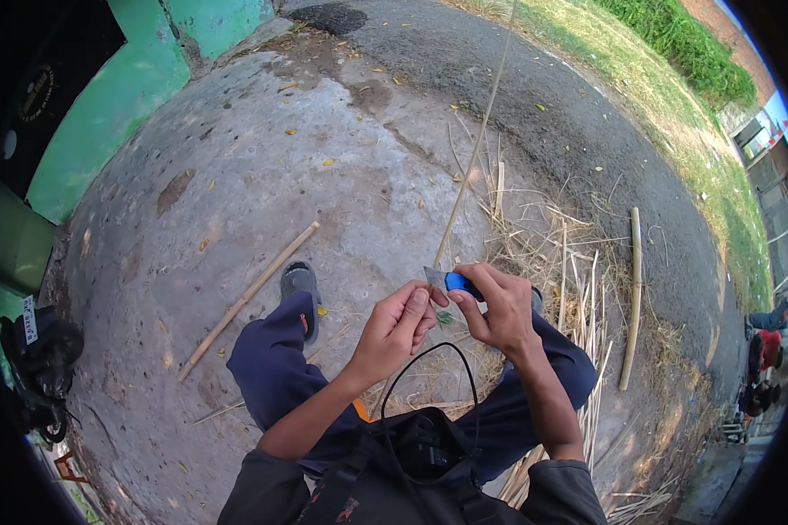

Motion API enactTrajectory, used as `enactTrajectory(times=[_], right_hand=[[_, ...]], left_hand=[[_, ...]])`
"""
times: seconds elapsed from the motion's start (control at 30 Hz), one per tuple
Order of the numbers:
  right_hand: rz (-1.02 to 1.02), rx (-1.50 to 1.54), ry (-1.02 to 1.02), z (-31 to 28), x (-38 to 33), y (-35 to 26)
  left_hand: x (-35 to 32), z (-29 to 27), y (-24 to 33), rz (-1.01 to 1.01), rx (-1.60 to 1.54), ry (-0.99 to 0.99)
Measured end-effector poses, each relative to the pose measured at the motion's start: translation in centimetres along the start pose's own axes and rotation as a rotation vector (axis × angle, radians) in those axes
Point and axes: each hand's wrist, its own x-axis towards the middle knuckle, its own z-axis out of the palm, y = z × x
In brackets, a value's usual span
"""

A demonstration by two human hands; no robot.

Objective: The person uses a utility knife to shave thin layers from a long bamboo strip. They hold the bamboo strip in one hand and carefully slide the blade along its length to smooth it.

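A black cord loops below the hands. The right hand grips a blue knife; the left hand appears to pinch the strip stretching ahead, seemingly partway worked. Split pieces lie rightward; flanking poles look unsplit.

Matt metal blade, handle probably plastic, wooden strip, rough concrete ground

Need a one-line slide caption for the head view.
Right hand gripping a blue-handled knife, left hand pinched beside its blade, a long thin strip stretching away, pale strips strewn at right.
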Motion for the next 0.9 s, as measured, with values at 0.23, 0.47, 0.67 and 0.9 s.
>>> enactTrajectory(times=[0.23, 0.47, 0.67, 0.9], right_hand=[[-0.014, -0.015, -0.021, 0.0, 0.0, -0.3], [-0.048, -0.086, -0.010, 0.2, 0.0, -0.5], [-0.084, -0.153, 0.065, 0.5, 0.2, -0.8], [-0.094, -0.190, 0.103, 0.3, 0.3, -0.8]], left_hand=[[0.0, -0.1, -0.8, 0.160, 0.259, 0.099], [0.2, 0.5, -0.9, 0.326, 0.489, 0.210], [0.0, 0.9, -0.7, 0.333, 0.506, 0.249], [-0.2, 1.1, -0.3, 0.315, 0.518, 0.251]])
